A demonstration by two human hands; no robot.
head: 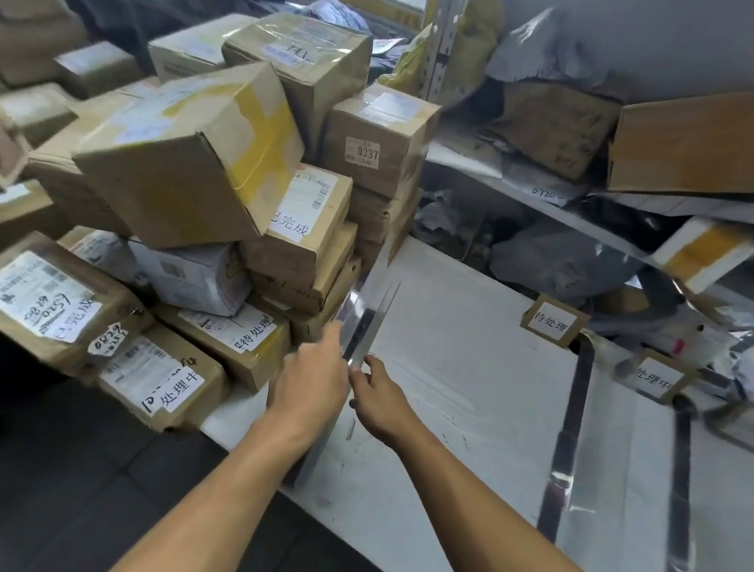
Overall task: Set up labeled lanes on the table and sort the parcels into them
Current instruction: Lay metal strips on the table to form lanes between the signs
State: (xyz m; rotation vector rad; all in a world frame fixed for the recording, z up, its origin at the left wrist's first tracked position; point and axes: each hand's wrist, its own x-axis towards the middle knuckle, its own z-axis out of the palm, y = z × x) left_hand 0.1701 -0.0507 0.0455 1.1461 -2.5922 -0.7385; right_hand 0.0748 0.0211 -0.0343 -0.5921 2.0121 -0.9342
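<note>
On the table (444, 428), two hands (312, 380) hold one tape strip (370, 317).

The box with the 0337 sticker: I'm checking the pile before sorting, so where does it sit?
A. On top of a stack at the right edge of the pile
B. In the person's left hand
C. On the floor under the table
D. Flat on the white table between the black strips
A: the box with the 0337 sticker rests on other cartons at the pile's right edge, above the table, while the left hand and right hand are at a strip of tape.
</note>
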